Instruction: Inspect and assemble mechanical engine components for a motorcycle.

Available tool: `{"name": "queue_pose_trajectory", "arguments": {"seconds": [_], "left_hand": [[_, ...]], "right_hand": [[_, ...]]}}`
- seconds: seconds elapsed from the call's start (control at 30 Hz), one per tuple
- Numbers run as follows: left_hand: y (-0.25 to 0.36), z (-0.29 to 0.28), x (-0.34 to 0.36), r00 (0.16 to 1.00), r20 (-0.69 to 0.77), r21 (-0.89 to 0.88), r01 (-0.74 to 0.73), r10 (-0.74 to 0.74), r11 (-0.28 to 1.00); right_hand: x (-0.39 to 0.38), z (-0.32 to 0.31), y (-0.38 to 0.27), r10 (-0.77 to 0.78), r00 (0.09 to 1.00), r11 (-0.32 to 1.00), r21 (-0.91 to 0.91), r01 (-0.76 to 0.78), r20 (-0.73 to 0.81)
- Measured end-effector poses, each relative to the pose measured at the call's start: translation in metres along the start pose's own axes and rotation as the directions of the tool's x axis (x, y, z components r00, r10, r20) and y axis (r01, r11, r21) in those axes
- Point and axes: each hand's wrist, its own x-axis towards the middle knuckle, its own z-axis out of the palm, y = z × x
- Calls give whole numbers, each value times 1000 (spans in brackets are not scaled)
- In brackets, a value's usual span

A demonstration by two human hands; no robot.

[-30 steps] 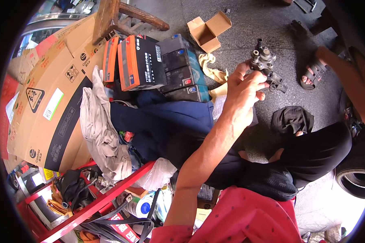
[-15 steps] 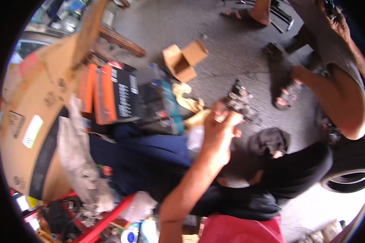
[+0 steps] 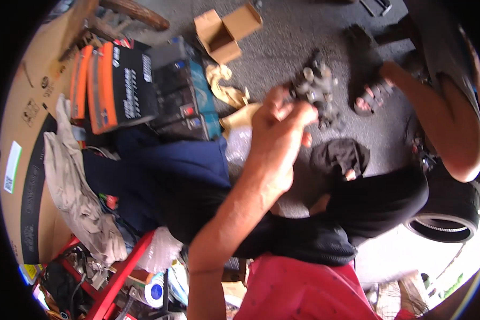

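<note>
My left hand (image 3: 284,120) reaches forward over the floor with its fingers curled and pressed together near the thumb. Whatever lies between the fingertips is too small or hidden to make out. Just beyond the fingertips is a grey metal mechanical part (image 3: 316,88) with several stubby projections. Its lower end looks darker and blurred. I cannot tell whether the hand touches this part or only passes in front of it. My right hand is out of the picture.
An open cardboard box (image 3: 218,40) sits ahead on the floor. Leftward stand orange-and-black boxes (image 3: 125,88) and a teal-and-black case (image 3: 184,90). A dark cloth (image 3: 338,156) lies near my leg. Another person's sandalled foot (image 3: 372,98) and tyres (image 3: 445,224) are at the right.
The view has shifted, so the surroundings sit higher and further left. My left hand has moved slightly up and left in the picture, staying beside the metal part with its fingers still curled.
</note>
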Motion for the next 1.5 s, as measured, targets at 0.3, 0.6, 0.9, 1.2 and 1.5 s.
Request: {"name": "queue_pose_trajectory", "arguments": {"seconds": [0.3, 0.6, 0.9, 1.2, 1.5], "left_hand": [[-4, 8, -1, 999, 45, -7, -1, 1, 1000], [-2, 7, 5, 1000, 4, -9, 13, -13, 1000], [-9, 4, 2, 1000, -5, 36, 29, -29, 999], [-8, -1, -1, 1000, -16, 1, 24, -24, 1000], [-5, 10, 3, 999, -32, 34, 10, -9, 999]], "right_hand": [[-15, 9, 7, 33, 999, 999, 14, -32, -23], [-16, 7, 4, 52, 998, 998, 18, -52, -17], [4, -19, 22, 38, 998, 999, -22, -39, -47], [7, -34, 19, 19, 997, 998, -50, -23, -77], [9, -49, 28, 32, 993, 996, -74, -41, -112]]}}
